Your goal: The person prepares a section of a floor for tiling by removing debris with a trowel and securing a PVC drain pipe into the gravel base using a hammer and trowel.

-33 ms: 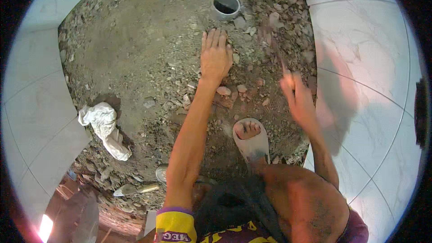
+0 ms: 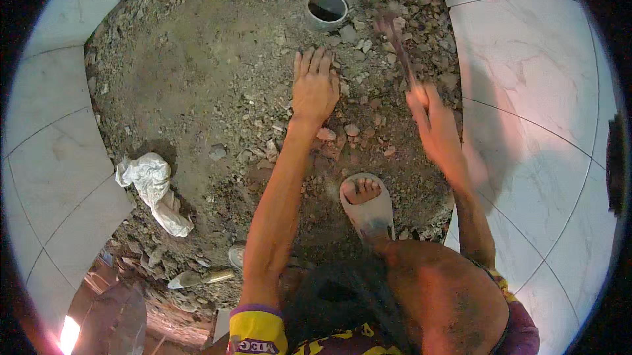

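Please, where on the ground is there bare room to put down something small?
The barest patch is the packed dirt between the left hand, the crumpled white cloth or bag and the left tiles, with mostly fine gravel. The crowded part is right of the pipe, with loose stones and the blurred tool that the right hand holds.

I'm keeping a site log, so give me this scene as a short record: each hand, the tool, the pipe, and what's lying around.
Left hand: palm down on the dirt, fingers toward the pipe
Right hand: grip closed on a tool
Tool: slender, dark, blurred; exact type unclear
Pipe: grey, round, open mouth showing
Lying at left: crumpled white cloth; trowel nearer the person
Edges: pale tiles both sides
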Available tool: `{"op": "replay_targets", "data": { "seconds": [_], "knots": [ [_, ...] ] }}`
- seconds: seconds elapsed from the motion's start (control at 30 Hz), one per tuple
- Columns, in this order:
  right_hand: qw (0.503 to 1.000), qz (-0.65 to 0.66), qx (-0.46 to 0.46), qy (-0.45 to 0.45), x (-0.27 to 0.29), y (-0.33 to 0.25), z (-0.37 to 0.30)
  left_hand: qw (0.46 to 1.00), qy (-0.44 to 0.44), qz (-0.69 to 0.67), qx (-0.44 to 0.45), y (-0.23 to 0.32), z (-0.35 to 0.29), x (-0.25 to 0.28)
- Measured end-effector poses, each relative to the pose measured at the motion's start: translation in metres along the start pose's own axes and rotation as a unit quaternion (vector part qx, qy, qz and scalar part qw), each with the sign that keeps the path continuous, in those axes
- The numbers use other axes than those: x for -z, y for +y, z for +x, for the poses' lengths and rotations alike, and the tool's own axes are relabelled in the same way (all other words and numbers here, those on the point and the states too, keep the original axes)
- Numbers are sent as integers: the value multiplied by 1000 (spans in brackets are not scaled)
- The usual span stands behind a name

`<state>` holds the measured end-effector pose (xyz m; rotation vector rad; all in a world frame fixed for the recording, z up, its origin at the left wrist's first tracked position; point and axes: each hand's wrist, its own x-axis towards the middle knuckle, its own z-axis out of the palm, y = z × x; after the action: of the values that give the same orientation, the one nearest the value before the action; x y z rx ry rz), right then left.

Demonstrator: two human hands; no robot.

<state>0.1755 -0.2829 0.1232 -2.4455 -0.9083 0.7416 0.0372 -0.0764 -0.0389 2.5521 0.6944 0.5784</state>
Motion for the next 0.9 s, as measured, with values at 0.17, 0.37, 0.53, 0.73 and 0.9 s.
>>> {"op": "replay_targets", "data": {
  "seconds": [0.17,0.37,0.53,0.73,0.9],
  "knots": [
    [976,-92,165,105,-32,50,153,986,-128,-93,45,43,18,15],
    [995,-52,-7,-85,-66,32,68,987,18,-139,76,17,28,-3],
    [967,96,-27,-236,-26,14,-35,941,-4,-283,188,2,31,6],
    [936,167,-65,-301,19,10,-103,931,-302,-108,175,16,26,99],
    [996,73,46,-11,0,-15,46,981,-18,-184,59,-13,58,36]
  ]
}}
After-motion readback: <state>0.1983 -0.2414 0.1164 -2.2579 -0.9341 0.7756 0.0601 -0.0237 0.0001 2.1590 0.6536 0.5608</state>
